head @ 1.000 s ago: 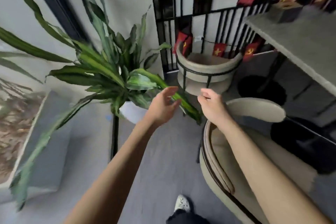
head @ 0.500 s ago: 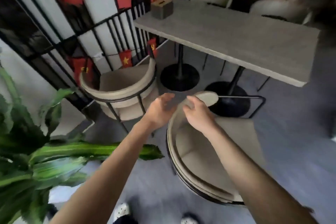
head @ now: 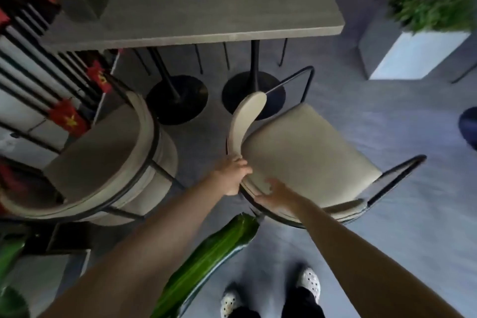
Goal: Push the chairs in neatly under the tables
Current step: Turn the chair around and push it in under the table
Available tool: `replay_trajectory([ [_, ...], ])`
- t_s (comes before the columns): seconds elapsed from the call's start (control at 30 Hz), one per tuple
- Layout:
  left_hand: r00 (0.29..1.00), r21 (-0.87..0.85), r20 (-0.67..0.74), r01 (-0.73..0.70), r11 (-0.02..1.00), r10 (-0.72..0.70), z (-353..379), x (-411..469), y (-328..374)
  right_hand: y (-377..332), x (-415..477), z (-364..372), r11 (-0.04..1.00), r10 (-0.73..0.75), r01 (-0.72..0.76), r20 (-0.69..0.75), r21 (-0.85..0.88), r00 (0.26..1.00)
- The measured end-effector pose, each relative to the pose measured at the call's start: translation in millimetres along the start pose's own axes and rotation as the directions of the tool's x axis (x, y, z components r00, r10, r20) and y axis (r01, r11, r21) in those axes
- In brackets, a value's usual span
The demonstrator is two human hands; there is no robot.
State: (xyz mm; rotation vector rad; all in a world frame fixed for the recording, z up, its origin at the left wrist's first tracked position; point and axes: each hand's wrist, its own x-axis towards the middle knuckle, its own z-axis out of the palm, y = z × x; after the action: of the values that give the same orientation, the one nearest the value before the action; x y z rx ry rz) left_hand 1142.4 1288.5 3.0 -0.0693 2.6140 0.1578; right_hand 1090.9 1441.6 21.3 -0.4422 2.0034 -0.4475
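Head view, blurred: left hand (head: 233, 178) grips the curved backrest of a beige chair (head: 307, 147) before the table (head: 196, 5), right hand (head: 277, 195) clasps its rim, fingertips hidden.

The grey floor (head: 387, 137) carried two beige chairs, one (head: 304, 147) angled out from the counter (head: 206, 0), the other (head: 103, 162) beside the railing. A small dark box (head: 82, 2) sat on the counter's left end; two round black bases (head: 178, 98) stood beneath it.

Two beige chairs (head: 304, 147) (head: 103, 157) — pulled out, facing grey table (head: 206, 2)
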Motion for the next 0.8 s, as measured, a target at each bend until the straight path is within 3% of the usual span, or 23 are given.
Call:
replay_trajectory([
  [0.07,0.999,0.114,0.045,-0.016,0.993,0.011,15,10,-2,17,10,18,0.995,0.051,-0.052,-0.012,-0.088,0.999],
  [0.2,0.999,0.233,0.044,-0.025,0.972,0.016,24,35,0,29,25,35,0.939,0.03,-0.089,-0.179,-0.331,0.983],
  [0.33,0.993,0.276,0.116,-0.044,0.96,0.012,16,55,-6,33,43,42,0.888,0.066,-0.181,-0.274,-0.422,0.959],
  [0.63,0.997,0.373,0.076,-0.05,0.927,0.023,34,58,-1,45,37,41,0.863,-0.125,-0.02,-0.252,-0.505,0.96],
  [0.8,1.0,0.338,0.028,-0.009,0.941,-0.001,41,46,-2,46,36,36,0.814,-0.174,0.034,-0.188,-0.579,0.967],
])
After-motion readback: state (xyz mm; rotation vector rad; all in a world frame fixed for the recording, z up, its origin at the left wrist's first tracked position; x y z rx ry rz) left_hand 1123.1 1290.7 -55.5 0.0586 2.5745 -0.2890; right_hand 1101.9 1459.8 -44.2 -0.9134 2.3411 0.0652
